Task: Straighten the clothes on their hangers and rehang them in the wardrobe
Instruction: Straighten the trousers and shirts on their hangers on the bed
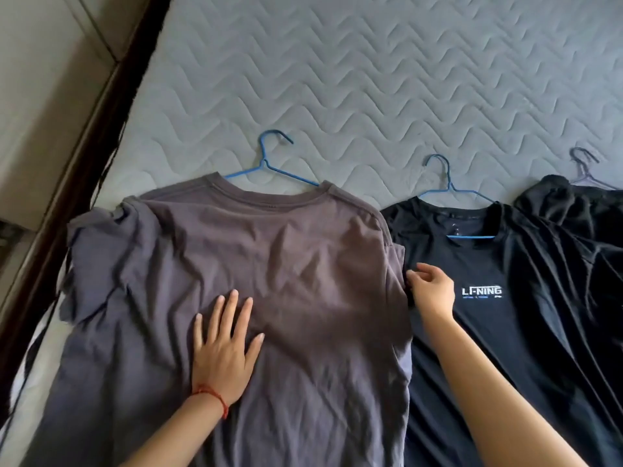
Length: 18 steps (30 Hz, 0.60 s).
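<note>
At three o'clock of the grey shirt (pixel 236 264), my right hand (pixel 429 291) pinches its sleeve edge. My left hand (pixel 224 352) presses flat, fingers spread, on creased cotton. Quilted mattress (pixel 371 79) lies open at twelve.

A grey quilted mattress (pixel 371 79) carries a grey T-shirt (pixel 269 264) on a blue hanger (pixel 269 163), with a black T-shirt (pixel 505 332) to its right and a dark garment (pixel 573 210) beyond.

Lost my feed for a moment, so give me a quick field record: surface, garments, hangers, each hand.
surface: quilted mattress
grey shirt: flat, wrinkled, on blue hanger
black shirt: beside it, on second blue hanger
dark garment: far right, bunched, on dark hanger
left hand: flat, pressing grey shirt
right hand: pinching grey shirt's sleeve edge
</note>
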Tool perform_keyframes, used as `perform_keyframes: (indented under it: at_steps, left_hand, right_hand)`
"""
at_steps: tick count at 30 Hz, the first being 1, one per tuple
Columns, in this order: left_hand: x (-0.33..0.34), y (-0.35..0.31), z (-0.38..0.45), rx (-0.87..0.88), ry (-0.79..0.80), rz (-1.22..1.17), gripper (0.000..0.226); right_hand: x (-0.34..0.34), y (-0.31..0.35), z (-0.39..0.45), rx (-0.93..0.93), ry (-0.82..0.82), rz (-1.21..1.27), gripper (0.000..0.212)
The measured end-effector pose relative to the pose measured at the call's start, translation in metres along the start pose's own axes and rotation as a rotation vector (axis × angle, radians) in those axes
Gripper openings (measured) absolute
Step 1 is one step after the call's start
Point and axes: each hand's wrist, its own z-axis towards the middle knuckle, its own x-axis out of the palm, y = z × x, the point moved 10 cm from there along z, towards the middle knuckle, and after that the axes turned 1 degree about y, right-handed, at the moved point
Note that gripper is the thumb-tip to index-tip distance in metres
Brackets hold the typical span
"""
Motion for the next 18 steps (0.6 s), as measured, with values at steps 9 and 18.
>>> perform_keyframes:
  at_steps: [9,18]
  left_hand:
    - [0.0,0.0,0.001,-0.045,0.008,0.038,0.067]
    - [-0.001,-0.001,0.002,-0.038,-0.009,0.052,0.068]
  right_hand:
    - [0.042,0.011,0.004,0.072,0.11,0.116,0.042]
    - [-0.086,0.039,-0.006,-0.323,-0.274,0.183,0.02]
